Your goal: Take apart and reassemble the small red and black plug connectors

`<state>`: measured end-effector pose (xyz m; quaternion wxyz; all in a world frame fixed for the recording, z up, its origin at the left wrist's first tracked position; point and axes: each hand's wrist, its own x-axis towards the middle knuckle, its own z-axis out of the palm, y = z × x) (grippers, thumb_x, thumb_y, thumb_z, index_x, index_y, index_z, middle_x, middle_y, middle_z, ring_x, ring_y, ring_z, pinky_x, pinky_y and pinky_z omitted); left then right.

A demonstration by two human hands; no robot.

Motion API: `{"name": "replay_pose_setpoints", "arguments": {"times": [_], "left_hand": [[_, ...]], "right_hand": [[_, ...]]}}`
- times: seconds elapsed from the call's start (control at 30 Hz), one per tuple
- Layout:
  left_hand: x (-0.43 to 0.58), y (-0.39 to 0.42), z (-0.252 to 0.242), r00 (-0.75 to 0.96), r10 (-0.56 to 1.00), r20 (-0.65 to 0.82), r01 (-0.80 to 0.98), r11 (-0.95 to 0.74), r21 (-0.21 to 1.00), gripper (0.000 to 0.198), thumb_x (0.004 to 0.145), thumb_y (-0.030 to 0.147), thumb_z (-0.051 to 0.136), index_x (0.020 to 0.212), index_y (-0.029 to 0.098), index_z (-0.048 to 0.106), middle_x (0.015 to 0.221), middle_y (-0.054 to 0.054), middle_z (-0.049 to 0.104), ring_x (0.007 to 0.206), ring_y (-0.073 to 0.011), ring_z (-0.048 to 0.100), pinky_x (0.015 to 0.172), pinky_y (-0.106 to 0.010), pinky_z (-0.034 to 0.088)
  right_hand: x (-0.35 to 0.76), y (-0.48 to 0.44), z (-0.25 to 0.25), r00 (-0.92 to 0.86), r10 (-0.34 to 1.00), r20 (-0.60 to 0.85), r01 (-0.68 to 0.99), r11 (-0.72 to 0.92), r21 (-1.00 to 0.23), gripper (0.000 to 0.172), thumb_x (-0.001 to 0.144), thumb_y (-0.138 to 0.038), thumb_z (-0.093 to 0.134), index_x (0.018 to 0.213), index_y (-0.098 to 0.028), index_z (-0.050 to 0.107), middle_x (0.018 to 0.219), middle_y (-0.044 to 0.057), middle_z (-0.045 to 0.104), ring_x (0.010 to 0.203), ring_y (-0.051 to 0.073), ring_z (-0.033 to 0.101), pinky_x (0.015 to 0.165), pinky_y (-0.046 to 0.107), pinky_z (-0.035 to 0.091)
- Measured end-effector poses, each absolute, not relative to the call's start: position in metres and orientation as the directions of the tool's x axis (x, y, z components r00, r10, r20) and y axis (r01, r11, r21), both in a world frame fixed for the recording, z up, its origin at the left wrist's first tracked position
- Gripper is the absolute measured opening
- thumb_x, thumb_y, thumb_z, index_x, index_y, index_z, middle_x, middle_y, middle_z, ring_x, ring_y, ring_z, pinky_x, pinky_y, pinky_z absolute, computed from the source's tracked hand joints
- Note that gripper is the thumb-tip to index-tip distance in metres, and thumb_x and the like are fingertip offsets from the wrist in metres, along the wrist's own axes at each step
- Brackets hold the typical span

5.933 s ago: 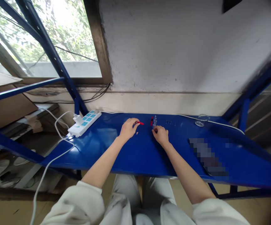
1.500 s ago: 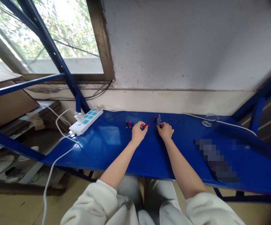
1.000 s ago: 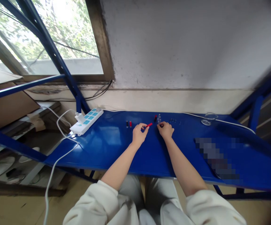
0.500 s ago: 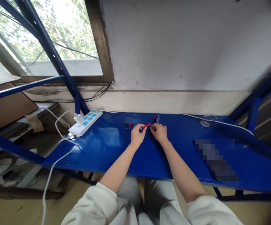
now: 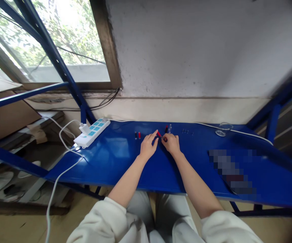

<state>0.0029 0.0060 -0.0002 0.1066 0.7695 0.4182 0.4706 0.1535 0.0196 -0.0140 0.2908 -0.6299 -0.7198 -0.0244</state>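
Red piece (image 5: 158,134) pinched in the right hand's (image 5: 171,143) fingertips, over the blue table (image 5: 105,168)

Left hand (image 5: 148,147) is open, fingers stretched out by the red piece's far end, can't really tell if they're touching; a little black tube (image 5: 136,135) and a red tube (image 5: 139,135) sit side by side off to the left, clear bits (image 5: 170,128) just behind the right hand

Power strip (image 5: 92,133) — left of left hand (image 5: 148,145)
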Motion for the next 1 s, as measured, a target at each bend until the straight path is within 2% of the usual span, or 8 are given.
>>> {"name": "replay_pose_setpoints", "arguments": {"times": [0.1, 0.3, 0.6, 0.7, 0.87, 1.0], "left_hand": [[0.001, 0.004, 0.000, 0.251, 0.740, 0.624, 0.564, -0.636, 0.527, 0.042, 0.086, 0.027, 0.040, 0.127, 0.026, 0.041, 0.102, -0.005, 0.061, 0.089, -0.0166, 0.054, 0.083, -0.031, 0.045], [-0.002, 0.009, -0.005, 0.321, 0.734, 0.598, 0.560, -0.656, 0.505, 0.036, 0.085, 0.027, 0.041, 0.119, 0.025, 0.051, 0.098, -0.006, 0.061, 0.087, -0.0169, 0.055, 0.083, -0.032, 0.044], [-0.004, 0.012, -0.005, 0.271, 0.746, 0.608, 0.539, -0.641, 0.547, 0.030, 0.085, 0.026, 0.041, 0.111, 0.024, 0.056, 0.095, -0.005, 0.062, 0.091, -0.0169, 0.054, 0.085, -0.034, 0.044], [-0.003, 0.013, -0.004, 0.236, 0.755, 0.611, 0.519, -0.630, 0.578, 0.030, 0.085, 0.026, 0.041, 0.109, 0.024, 0.058, 0.095, -0.005, 0.062, 0.090, -0.0167, 0.055, 0.080, -0.032, 0.045], [-0.005, 0.017, -0.004, 0.143, 0.786, 0.602, 0.433, -0.596, 0.676, 0.026, 0.084, 0.026, 0.044, 0.102, 0.023, 0.062, 0.092, -0.005, 0.063, 0.082, -0.0152, 0.057, 0.068, -0.027, 0.046], [-0.011, 0.019, 0.001, -0.062, 0.809, 0.584, 0.351, -0.530, 0.772, 0.023, 0.082, 0.028, 0.046, 0.094, 0.019, 0.063, 0.090, -0.006, 0.063, 0.077, -0.0137, 0.058, 0.063, -0.024, 0.045]], "right_hand": [[0.153, 0.021, -0.016, -0.027, 0.893, 0.449, 0.920, 0.198, -0.339, 0.008, 0.075, -0.021, 0.045, 0.071, -0.019, 0.052, 0.069, 0.002, 0.058, 0.074, 0.017, 0.050, 0.067, 0.028, 0.021], [0.152, 0.021, -0.017, -0.032, 0.879, 0.476, 0.915, 0.218, -0.340, 0.009, 0.076, -0.023, 0.046, 0.069, -0.018, 0.050, 0.068, 0.001, 0.056, 0.072, 0.015, 0.050, 0.066, 0.027, 0.021], [0.147, 0.018, -0.014, -0.045, 0.881, 0.472, 0.897, 0.243, -0.368, 0.008, 0.076, -0.024, 0.048, 0.074, -0.018, 0.053, 0.069, 0.001, 0.058, 0.073, 0.015, 0.053, 0.066, 0.027, 0.023], [0.142, 0.018, -0.014, -0.018, 0.897, 0.442, 0.873, 0.229, -0.431, 0.009, 0.075, -0.026, 0.049, 0.075, -0.019, 0.055, 0.070, 0.001, 0.059, 0.073, 0.016, 0.054, 0.066, 0.027, 0.025], [0.129, 0.025, -0.015, -0.005, 0.936, 0.352, 0.753, 0.235, -0.614, 0.014, 0.074, -0.032, 0.051, 0.080, -0.021, 0.058, 0.073, 0.000, 0.063, 0.067, 0.014, 0.055, 0.062, 0.025, 0.032], [0.114, 0.036, -0.013, -0.041, 0.957, 0.286, 0.686, 0.235, -0.689, 0.013, 0.073, -0.030, 0.053, 0.078, -0.020, 0.060, 0.074, 0.000, 0.063, 0.065, 0.013, 0.055, 0.061, 0.024, 0.036]]}}
